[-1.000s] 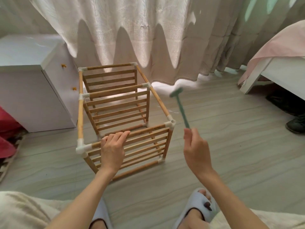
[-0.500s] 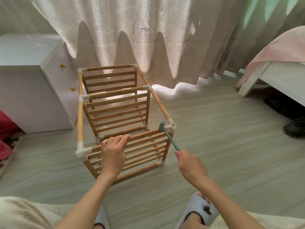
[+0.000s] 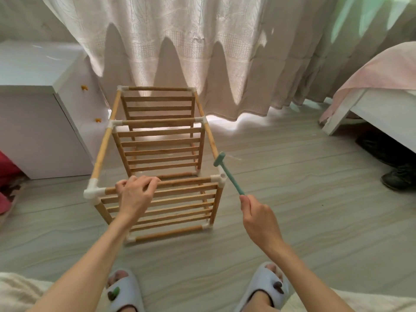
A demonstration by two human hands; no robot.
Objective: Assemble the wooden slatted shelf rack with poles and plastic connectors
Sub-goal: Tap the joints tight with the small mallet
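On the floor, rack [image 3: 157, 154] under gripping left hand [image 3: 137, 194]; right hand [image 3: 258, 219] pinching hammer [image 3: 227, 172] beside corner connector [image 3: 219, 179].

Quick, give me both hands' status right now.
Left hand: fingers curled over the top front pole of the rack, gripping it.
Right hand: gripping the handle of the green mallet.

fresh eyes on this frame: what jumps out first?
The wooden rack in mid-frame, lying on its side on the floor, slatted shelves upright between white connectors. The left hand grips its near top rail, while the right hand holds a small green mallet, its head raised just above the near right corner connector.
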